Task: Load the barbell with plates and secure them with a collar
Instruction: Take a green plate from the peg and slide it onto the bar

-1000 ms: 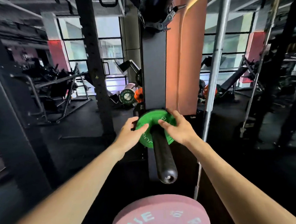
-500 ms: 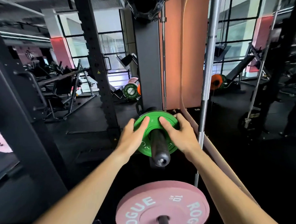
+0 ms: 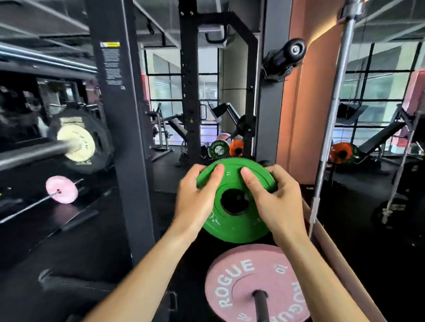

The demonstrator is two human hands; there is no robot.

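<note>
Both hands grip the green plate by its rim, left hand and right hand with fingers curled over opposite edges, sharing its weight; it hangs free above the pink Rogue plate, hole empty

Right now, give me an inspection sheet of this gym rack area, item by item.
Surface: dark floor, no loose items seen on it.
Job's things: green plate held in the air, its centre hole empty; pink plate sits on a storage peg below; loaded barbell at left, blurred.
Clutter: more plates on the floor farther back.
Grips: left hand and right hand clasp the green plate at its sides, thumbs on its face.
Cables: nothing seen.
Surroundings: black rack upright, bare bar leaning at right, benches, windows.
</note>
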